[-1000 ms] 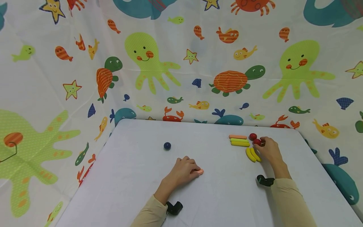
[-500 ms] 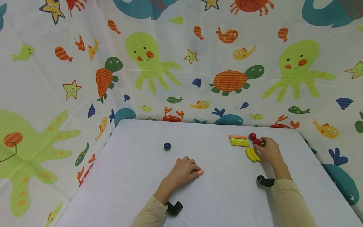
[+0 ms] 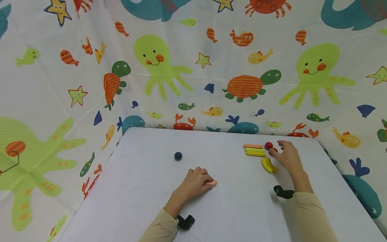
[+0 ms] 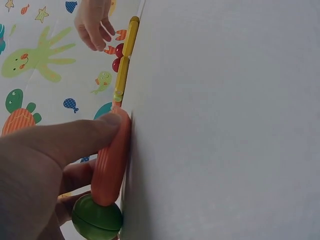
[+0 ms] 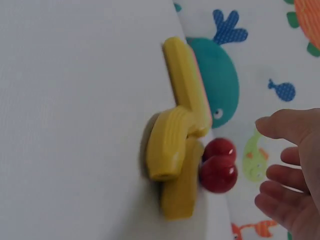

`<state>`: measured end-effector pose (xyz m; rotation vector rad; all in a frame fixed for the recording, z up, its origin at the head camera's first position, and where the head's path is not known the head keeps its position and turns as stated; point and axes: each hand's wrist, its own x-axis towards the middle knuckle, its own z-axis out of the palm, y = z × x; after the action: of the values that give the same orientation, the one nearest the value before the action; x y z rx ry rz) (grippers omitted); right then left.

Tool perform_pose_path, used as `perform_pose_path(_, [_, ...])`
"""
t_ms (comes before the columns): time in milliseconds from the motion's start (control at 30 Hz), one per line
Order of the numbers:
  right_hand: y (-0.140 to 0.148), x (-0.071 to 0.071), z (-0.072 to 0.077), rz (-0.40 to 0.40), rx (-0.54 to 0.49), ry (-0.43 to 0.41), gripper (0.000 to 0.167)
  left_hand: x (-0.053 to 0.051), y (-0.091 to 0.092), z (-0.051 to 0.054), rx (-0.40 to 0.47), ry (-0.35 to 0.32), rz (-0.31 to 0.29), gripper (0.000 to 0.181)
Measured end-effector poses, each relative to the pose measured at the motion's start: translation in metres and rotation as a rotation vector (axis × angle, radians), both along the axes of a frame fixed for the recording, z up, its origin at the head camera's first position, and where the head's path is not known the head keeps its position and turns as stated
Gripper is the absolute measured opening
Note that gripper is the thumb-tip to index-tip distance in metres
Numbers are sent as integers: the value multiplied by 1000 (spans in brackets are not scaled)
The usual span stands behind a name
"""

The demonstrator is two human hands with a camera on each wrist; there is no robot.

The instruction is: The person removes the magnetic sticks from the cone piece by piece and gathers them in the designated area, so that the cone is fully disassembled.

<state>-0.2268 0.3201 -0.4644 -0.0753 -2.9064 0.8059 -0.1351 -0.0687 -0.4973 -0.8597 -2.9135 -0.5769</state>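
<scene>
My left hand [image 3: 195,183] is low over the table, pinching an orange stick [image 4: 111,160] between thumb and fingers. A green ball [image 4: 97,217] sits against its lower fingers in the left wrist view; the head view hides it. At the far right, my right hand [image 3: 288,159] is parted from two red balls [image 3: 268,145], its thumb and fingers spread and holding nothing. In the right wrist view the red balls [image 5: 218,174] touch each other. Beside them are two toy bananas [image 3: 266,165], two yellow sticks [image 3: 255,153] and another orange stick [image 3: 253,146].
A dark blue ball [image 3: 178,156] rests alone left of centre on the white table [image 3: 136,188]. Behind it hangs a curtain [image 3: 181,77] printed with sea animals. Each wrist carries a black camera [image 3: 186,222].
My right hand's fingers have spread and moved off the nearer red ball, which stays beside the other one. The left hand has kept still with the orange stick.
</scene>
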Motion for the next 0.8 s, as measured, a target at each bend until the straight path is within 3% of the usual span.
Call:
perform_pose_path(300, [-30,9,14,63,-13,50,63,1,-4,2,-32,-3,3,31])
perform_pose_path(633, [-66,19,14,145,-46,111,59,-4,-20,11,17,-121,-15,46])
perform_pose_path(800, [-80,23,11,170,-73,118,58,-8,-28,15,31,-178,7,48])
